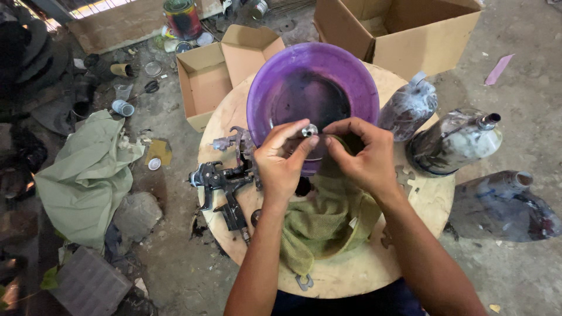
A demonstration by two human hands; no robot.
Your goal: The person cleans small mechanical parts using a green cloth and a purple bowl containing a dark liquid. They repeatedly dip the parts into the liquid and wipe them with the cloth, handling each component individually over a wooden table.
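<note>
My left hand [282, 161] pinches a small silver metal part [309, 130] between thumb and fingers, just over the near rim of a purple plastic basin [275, 82]. My right hand [364, 155] meets it from the right, fingertips curled close to the same part and holding a dark ring-like piece that is mostly hidden. Both hands hover above a green woven cloth [325, 225] on a round wooden table [363, 275]. A dark spray gun body [225, 184] lies on the table to the left of my left hand.
Two paint-stained spray gun cups [410, 108] [456, 140] stand at the table's right, a third [503, 196] lies on the floor beyond. Open cardboard boxes [211, 76] [410, 29] sit behind the table. A pale green cloth [88, 175], tins and scattered debris cover the floor at left.
</note>
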